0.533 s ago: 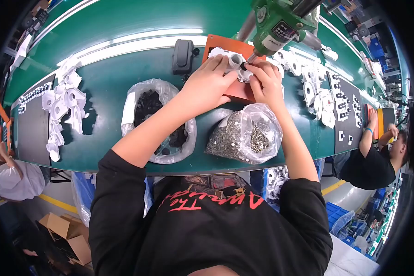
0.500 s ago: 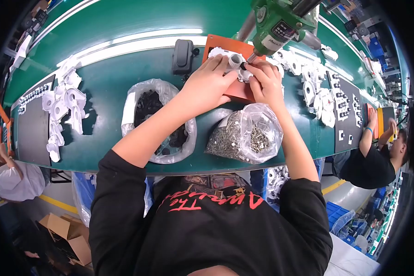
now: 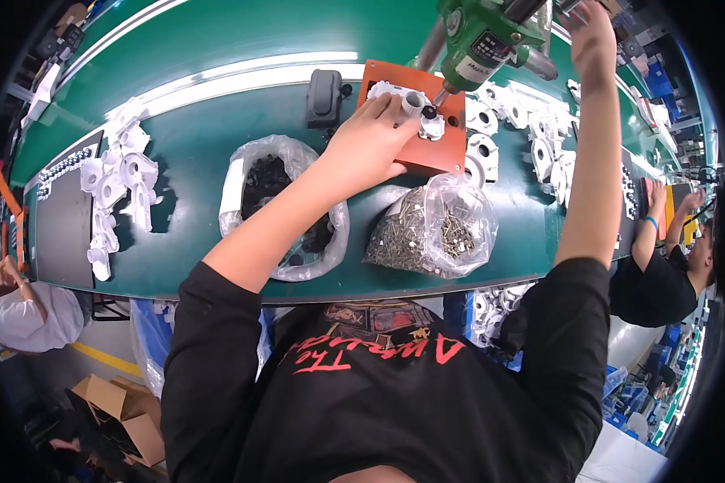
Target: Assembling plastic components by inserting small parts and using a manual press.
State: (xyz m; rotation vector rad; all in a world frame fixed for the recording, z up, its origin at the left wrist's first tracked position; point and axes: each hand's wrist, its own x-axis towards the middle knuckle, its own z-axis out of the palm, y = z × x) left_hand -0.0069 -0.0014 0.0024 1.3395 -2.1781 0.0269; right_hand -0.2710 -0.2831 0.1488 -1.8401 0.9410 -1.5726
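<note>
A white plastic housing (image 3: pixel 413 102) with a round collar lies in an orange fixture block (image 3: pixel 433 158). My left hand (image 3: pixel 370 138) holds the housing from its left side, fingers bent over it. A small black round piece (image 3: pixel 428 113) sits on the housing just right of the collar. Above it, the tip of a green bench press (image 3: pixel 474 44) points down close to the black piece. My right hand (image 3: pixel 594 40) is raised at the upper right, its fingers closed around a metal lever (image 3: pixel 568 6) of the press, partly cut off by the picture's rim.
An open clear bag of black parts (image 3: pixel 330 256) and a bag of screws (image 3: pixel 415 229) stand near me. White housings (image 3: pixel 121 181) pile at the left, more (image 3: pixel 482 119) right of the fixture. A black case (image 3: pixel 324 97) lies behind. Another person (image 3: pixel 656 282) works at the right.
My right hand has left the black piece on the housing and moved up and right to the press lever. My left hand stays on the housing.
</note>
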